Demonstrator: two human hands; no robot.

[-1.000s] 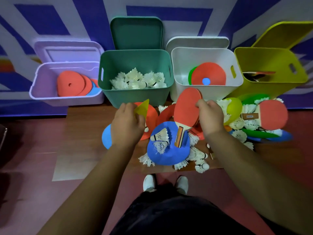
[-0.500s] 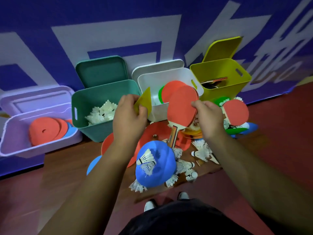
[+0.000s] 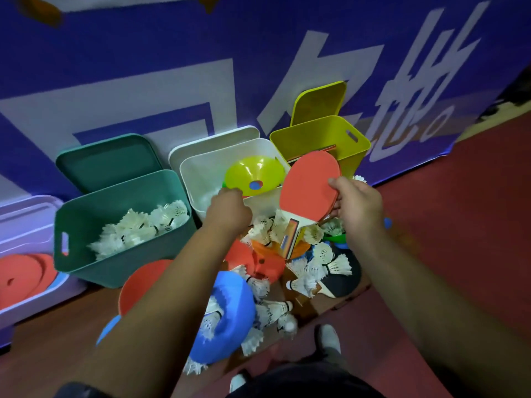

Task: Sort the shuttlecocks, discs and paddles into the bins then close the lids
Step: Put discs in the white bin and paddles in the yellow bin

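Observation:
My left hand reaches over the front wall of the white bin and pinches the lower-left rim of a yellow disc that lies tilted inside it. Gripped by the blade edge in my right hand, a red paddle hangs handle-down above the pile, just in front of the yellow bin. The green bin holds white shuttlecocks. The lilac bin at far left holds red discs. All lids stand open.
On the wooden floor below my arms lies a pile: a blue disc, a red disc, orange discs, loose shuttlecocks and a black paddle. My shoes stand at its near edge. A blue banner wall backs the bins.
My left hand carried the yellow disc forward into the white bin. My right hand lifted the red paddle up and right toward the yellow bin. The camera tilted up and right.

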